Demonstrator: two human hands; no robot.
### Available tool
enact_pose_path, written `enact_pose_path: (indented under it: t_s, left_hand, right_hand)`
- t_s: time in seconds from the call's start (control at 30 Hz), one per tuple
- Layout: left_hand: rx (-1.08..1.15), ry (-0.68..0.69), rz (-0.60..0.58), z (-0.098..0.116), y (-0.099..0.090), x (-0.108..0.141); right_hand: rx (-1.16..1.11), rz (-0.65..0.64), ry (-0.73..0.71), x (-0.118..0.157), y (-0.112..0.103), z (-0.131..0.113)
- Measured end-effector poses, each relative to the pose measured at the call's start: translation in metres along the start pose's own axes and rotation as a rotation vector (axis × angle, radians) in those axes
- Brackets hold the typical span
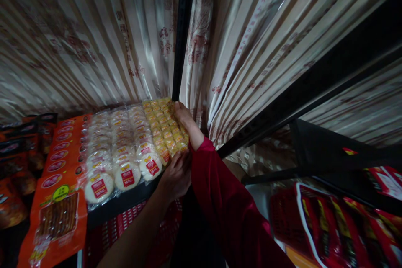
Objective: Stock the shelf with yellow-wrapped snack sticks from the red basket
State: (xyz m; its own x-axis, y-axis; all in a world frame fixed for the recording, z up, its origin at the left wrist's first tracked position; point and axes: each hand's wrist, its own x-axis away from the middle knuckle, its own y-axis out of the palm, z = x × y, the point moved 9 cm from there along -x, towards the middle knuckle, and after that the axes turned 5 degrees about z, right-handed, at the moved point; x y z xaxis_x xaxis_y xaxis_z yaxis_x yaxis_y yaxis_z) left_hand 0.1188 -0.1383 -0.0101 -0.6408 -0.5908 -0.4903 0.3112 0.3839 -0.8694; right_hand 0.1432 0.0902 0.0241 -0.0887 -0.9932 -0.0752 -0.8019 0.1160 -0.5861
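Note:
At the right end of a dark shelf lie yellow-wrapped snack packs [160, 121], lined up in rows. My right hand [187, 122], in a dark red sleeve, wraps around their right side, near the black upright. At their front end, my left hand [176, 176] presses its fingers against the lowest packs. Its fingertips are partly in shadow. Directly left of the yellow packs stand several rows of clear-wrapped white round rice crackers [126, 173] with red labels. Neither hand touches these crackers.
Orange snack bags [59, 167] and dark-topped bags [19, 146] fill the shelf's left. A black post [182, 29] rises behind, against patterned curtains [94, 29]. Below is a red plastic basket [108, 234]. On the right, another basket [284, 213] holds red packets beside a black shelf [320, 138].

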Motion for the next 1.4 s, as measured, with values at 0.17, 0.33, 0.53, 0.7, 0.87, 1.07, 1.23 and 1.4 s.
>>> enact_pose_path:
  t_s: [0.17,0.33,0.53,0.7,0.87,1.07,1.23,1.4]
  left_hand:
    - [-0.013,-0.006,-0.002,0.0,0.001,0.001]
    - [0.014,-0.008,0.038,-0.002,0.0,0.001]
    - [-0.012,0.008,-0.026,-0.003,0.006,0.002]
    - [-0.03,0.009,-0.02,-0.002,0.007,0.002]
    - [-0.046,0.0,0.007,-0.001,0.006,0.002]
    - [-0.042,-0.016,-0.015,-0.002,0.01,0.003]
    - [-0.061,-0.006,-0.023,-0.001,0.009,0.003]
    - [-0.073,-0.006,-0.007,-0.002,0.005,0.001]
  right_hand:
    - [0.011,0.04,-0.048,0.004,-0.013,-0.011]
    - [-0.053,0.132,-0.077,0.036,-0.031,-0.017]
    - [-0.115,0.217,-0.004,0.094,-0.049,0.001]
    - [-0.065,0.206,0.039,0.112,-0.052,0.024]
    - [-0.059,0.218,-0.03,0.116,-0.046,0.032]
    - [-0.05,0.215,-0.058,0.111,-0.043,0.029]
    - [-0.023,0.168,-0.03,0.096,-0.045,0.023]
    - [-0.032,0.13,-0.062,0.089,-0.039,0.016]
